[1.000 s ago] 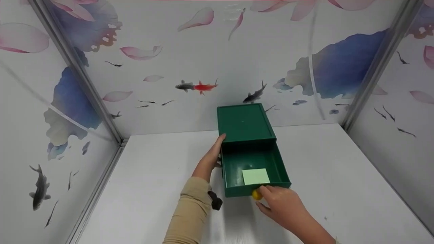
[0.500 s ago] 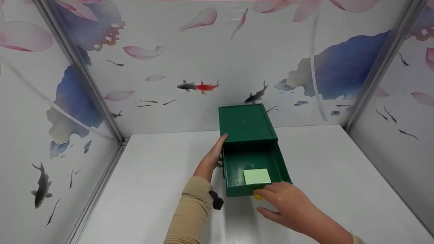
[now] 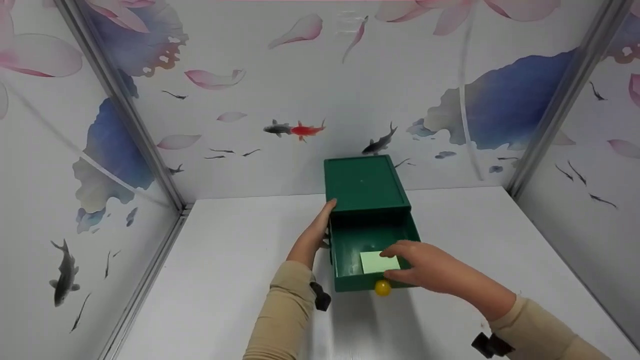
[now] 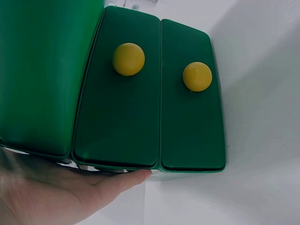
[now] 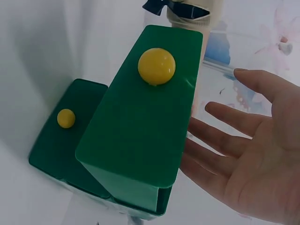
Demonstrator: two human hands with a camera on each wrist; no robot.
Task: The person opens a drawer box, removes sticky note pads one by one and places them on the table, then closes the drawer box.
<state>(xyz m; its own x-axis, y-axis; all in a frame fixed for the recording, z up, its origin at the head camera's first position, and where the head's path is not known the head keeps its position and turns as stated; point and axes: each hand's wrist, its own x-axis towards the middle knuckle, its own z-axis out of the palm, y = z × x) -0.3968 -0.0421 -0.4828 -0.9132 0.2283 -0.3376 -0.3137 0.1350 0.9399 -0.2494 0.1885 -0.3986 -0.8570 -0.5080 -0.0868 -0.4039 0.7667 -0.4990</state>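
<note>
A green drawer cabinet (image 3: 366, 182) stands against the back wall, its top drawer (image 3: 350, 284) pulled out towards me. On the drawer's floor lies a pale green paper pad (image 3: 371, 261). A round yellow knob (image 3: 383, 288) sits on the drawer front. My left hand (image 3: 316, 234) rests along the cabinet's left side, fingers extended; in the left wrist view this hand (image 4: 70, 192) lies along the lower drawers' edge. Over the open drawer reaches my right hand (image 3: 432, 265), fingertips overlapping the pad. The right wrist view shows the right hand (image 5: 248, 150) with fingers spread and nothing held.
Two lower drawers, with yellow knobs (image 4: 129, 59), are closed beneath the open one. The cabinet is on a white table (image 3: 240, 250), enclosed by walls printed with fish and petals (image 3: 280, 80). Metal posts (image 3: 125, 115) mark the corners.
My right hand has let go of the yellow knob and moved up over the front of the open drawer, above the pad. The left hand stays at the cabinet's side.
</note>
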